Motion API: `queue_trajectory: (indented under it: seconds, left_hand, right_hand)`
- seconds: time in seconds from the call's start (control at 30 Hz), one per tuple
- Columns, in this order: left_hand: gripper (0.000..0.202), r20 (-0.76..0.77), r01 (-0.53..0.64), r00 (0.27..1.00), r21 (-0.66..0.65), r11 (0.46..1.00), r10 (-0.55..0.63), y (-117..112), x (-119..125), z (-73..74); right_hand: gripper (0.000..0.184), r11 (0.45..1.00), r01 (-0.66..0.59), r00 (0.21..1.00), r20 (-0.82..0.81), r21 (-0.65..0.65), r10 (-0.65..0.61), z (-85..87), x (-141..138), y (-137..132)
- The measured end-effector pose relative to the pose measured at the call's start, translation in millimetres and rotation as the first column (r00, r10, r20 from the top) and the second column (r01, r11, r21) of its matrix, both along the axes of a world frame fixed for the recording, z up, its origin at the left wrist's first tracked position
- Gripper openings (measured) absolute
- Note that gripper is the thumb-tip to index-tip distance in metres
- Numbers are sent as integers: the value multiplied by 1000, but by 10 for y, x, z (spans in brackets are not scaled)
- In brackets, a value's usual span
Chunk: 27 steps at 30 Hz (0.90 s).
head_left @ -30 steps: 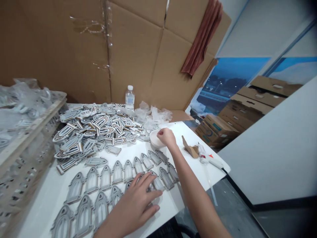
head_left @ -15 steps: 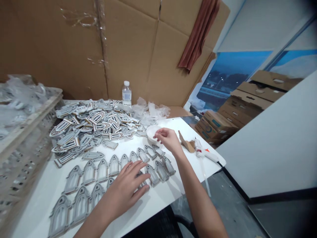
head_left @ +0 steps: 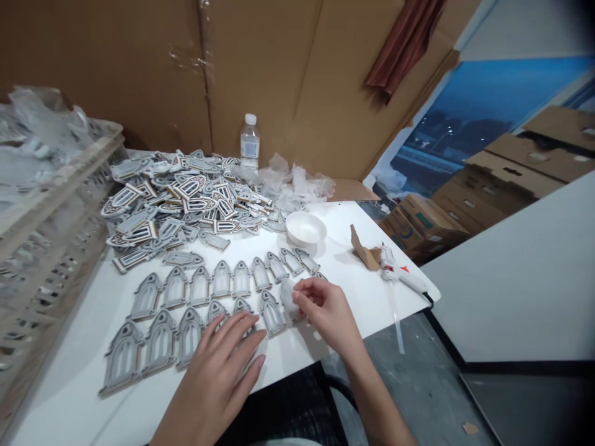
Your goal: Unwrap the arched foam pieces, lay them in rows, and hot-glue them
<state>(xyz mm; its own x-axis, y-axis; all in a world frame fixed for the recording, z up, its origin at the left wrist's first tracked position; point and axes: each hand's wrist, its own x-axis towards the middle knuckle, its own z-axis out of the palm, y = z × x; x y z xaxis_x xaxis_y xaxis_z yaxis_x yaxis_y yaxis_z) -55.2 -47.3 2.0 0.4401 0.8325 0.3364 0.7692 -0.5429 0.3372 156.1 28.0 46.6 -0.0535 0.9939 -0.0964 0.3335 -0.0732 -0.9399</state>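
Observation:
Two rows of grey arched window-shaped cutouts (head_left: pixel 199 288) lie flat on the white table (head_left: pixel 353 297). My left hand (head_left: pixel 220 365) rests flat, fingers spread, on the cutouts at the right end of the near row. My right hand (head_left: pixel 325 306) hovers just right of it, fingers pinched on a small pale piece (head_left: pixel 288 294) over the end of the rows. A white bowl (head_left: pixel 305 228) stands behind the rows, apart from both hands.
A big heap of loose cutouts (head_left: pixel 181 204) fills the far left of the table, with a water bottle (head_left: pixel 250 142) and crumpled plastic (head_left: pixel 297 183) behind. A glue gun (head_left: pixel 400 275) and cardboard scrap (head_left: pixel 365 251) lie at the right edge. A crate (head_left: pixel 51 204) stands left; cardboard walls the back.
My right hand came back from the white bowl to the near row, now pinching a small pale piece. My left hand stayed flat on the cutouts. The view shifted slightly.

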Motion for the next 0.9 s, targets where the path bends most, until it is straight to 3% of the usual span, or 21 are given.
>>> queue_trajectory:
  seconds: [0.17, 0.43, 0.9]
  left_hand:
    - [39, -79, 44, 996, 99, 994, -36, -10, 51, -35]
    - [40, -160, 80, 986, 154, 985, -55, 9, 48, -41]
    - [43, -227, 97, 973, 195, 976, -51, 9, 47, -46]
  right_hand:
    - [14, 999, 5, 987, 162, 38, -11, -96, -113, -112]
    - [10, 995, -58, 946, 323, 78, 30, -158, -220, -139]
    - [10, 952, -155, 908, 418, 264, 32, -219, -307, -191]
